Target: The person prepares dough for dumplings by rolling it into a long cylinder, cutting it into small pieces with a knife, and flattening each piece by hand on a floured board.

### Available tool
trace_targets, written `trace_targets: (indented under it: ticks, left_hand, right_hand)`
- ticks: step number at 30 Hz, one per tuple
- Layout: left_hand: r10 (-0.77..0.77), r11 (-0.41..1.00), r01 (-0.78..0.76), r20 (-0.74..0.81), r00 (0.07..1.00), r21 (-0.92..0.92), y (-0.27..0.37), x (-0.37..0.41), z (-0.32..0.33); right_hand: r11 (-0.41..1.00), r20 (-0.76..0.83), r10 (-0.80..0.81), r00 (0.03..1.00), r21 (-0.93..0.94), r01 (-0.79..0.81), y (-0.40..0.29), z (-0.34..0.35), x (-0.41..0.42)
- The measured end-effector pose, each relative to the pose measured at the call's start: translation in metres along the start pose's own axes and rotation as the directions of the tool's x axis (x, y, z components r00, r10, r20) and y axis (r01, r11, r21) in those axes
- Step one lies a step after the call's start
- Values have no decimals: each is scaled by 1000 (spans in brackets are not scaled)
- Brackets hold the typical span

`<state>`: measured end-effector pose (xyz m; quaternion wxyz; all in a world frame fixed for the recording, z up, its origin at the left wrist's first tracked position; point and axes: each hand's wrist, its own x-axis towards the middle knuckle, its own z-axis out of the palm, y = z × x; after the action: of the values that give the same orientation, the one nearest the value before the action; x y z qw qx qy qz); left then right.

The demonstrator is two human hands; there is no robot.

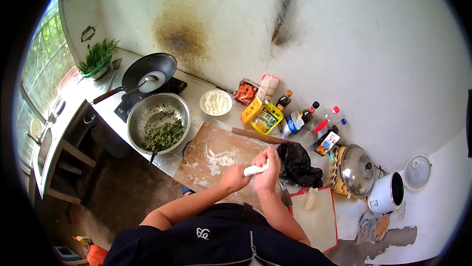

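A white roll of dough [256, 169] is held between both hands above a floured wooden board [199, 155]. My left hand [236, 178] grips its left end, and my right hand [268, 172] is wrapped round its right end. Across the board's back edge lies a wooden rolling pin [258, 135]. To the left stands a steel bowl [133, 127] of chopped green filling [164, 135] with a dark-handled utensil in it. Behind the board sits a white bowl of flour [216, 103]. Another pale dough piece [311, 199] rests on a red-edged cutting board [321, 221] at the right.
A wok [162, 63] with a ladle stands behind the steel bowl. Seasoning packets [267, 118], bottles [284, 100] and a propped phone [327, 143] line the wall. A black plastic bag [298, 164] lies beside my right hand, with a metal lid [357, 172] and white pot [383, 194] farther right.
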<state>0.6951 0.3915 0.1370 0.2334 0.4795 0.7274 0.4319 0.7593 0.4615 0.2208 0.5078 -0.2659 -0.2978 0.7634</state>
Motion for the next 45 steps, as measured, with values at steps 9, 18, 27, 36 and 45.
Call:
trace_targets:
  ticks: [9,18,27,36,45]
  left_hand:
    - [-42,925,-24,166,985,378,-52,-5,-25]
    - [-104,707,-183,357,928,683,-147,-7,-20]
    - [178,755,-170,52,983,633,-133,0,24]
    - [91,713,-281,313,946,643,-135,-94,-1]
    - [2,672,-6,7,1000,741,-145,31,-1]
  right_hand:
    - [932,-97,338,936,172,-319,20,-80,43]
    - [890,-432,351,831,-123,-440,133,-205,74]
    - [77,663,206,720,-744,663,132,-140,39]
    - [-144,726,569,386,-374,916,94,-181,-28]
    - [-426,574,238,783,-663,616,148,-149,69]
